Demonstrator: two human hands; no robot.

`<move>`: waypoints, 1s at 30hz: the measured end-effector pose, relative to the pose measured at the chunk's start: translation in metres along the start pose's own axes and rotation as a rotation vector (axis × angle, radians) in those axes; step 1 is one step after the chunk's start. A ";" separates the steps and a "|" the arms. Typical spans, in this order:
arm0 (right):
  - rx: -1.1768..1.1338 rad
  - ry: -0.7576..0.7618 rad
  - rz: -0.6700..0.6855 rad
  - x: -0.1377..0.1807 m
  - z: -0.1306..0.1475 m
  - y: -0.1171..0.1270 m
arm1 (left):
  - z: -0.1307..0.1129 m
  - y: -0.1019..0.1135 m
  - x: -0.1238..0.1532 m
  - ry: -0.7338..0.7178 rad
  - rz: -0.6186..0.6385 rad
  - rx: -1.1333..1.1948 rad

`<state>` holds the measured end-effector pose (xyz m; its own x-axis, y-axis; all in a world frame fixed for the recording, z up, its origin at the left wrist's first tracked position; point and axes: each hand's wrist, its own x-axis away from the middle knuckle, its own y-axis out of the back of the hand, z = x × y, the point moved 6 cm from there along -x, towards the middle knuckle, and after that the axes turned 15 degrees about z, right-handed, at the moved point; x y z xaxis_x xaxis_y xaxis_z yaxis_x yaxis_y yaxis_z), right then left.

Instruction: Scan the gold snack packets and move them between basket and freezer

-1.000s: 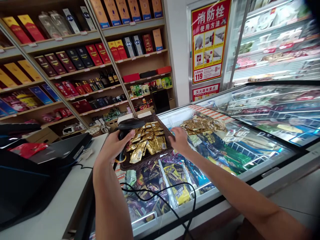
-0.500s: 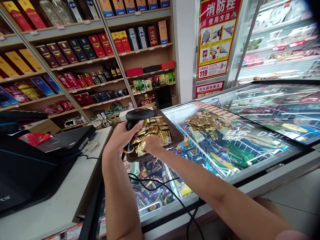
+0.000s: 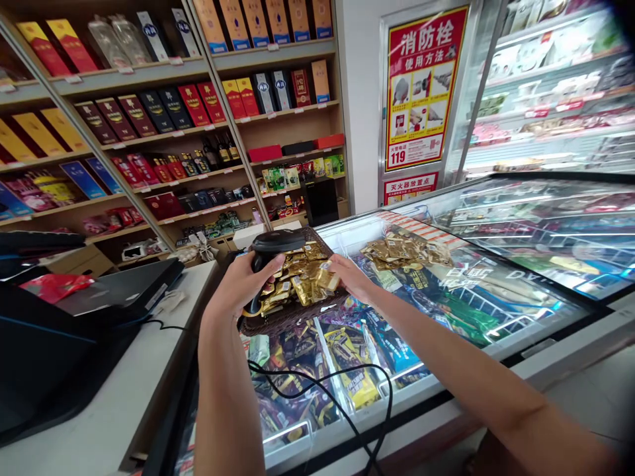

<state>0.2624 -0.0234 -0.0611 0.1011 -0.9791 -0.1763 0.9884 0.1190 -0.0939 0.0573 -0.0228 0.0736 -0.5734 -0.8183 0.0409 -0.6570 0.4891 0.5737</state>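
My left hand (image 3: 243,281) is wrapped round the handle of a black barcode scanner (image 3: 278,240), its head over a brown woven basket (image 3: 268,322). Gold foil packets (image 3: 292,291) lie heaped in the basket. At the basket's right side, my right hand (image 3: 350,274) has its fingers pinched on the edge of one gold packet (image 3: 325,276); part of the fingers is hidden. A second pile of gold packets (image 3: 404,250) lies to the right on the glass lid of the freezer (image 3: 347,231).
A black cable (image 3: 317,382) loops across the freezer's front. On the left, a white counter (image 3: 143,370) carries black checkout equipment (image 3: 40,357). Shelves of boxed bottles (image 3: 173,106) stand behind, beside a red fire-hydrant poster (image 3: 424,89). More glass-topped freezer (image 3: 550,218) extends right.
My right hand has come up out of the heap to the basket's right side, now with a packet at its fingertips. The packets lie differently. My left hand keeps the scanner.
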 end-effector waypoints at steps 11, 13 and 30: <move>-0.510 0.167 -0.166 0.037 0.001 0.044 | -0.003 -0.021 -0.012 0.010 0.060 -0.063; -0.605 0.191 -0.190 0.038 0.002 0.048 | -0.005 -0.023 -0.013 0.017 0.054 -0.083; -0.686 0.216 -0.490 0.041 -0.016 0.102 | -0.005 -0.033 -0.020 0.003 0.122 -0.146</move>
<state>0.3658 -0.0488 -0.0933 -0.4109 -0.9013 -0.1370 0.6213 -0.1669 -0.7656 0.0929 -0.0239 0.0579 -0.6429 -0.7565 0.1201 -0.5042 0.5361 0.6770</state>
